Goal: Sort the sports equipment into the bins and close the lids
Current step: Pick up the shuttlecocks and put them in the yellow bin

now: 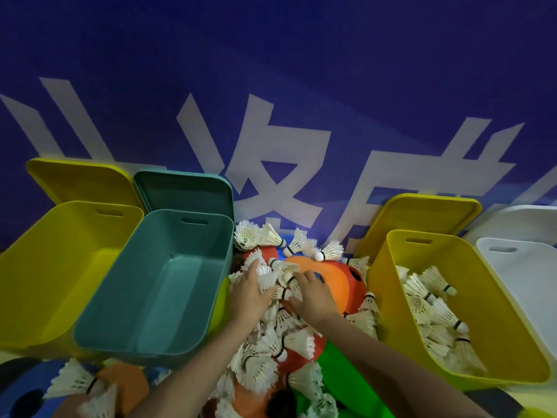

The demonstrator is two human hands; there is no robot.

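Both hands, left hand [251,289] & right hand [312,298], gathering white feather shuttlecocks [278,280] w/ curled fingers: light, crushable, so scoop loosely, don't squeeze skirts.

Left hand [250,289], right hand [313,297] outstretched, palms down

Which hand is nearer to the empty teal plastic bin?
Left. The left hand lies on shuttlecocks just beside the teal plastic bin; the right hand is farther off, by the orange cone.

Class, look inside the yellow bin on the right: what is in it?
The right yellow bin holds a heap of white shuttlecocks. They cover most of its floor, so anything beneath them cannot be seen.
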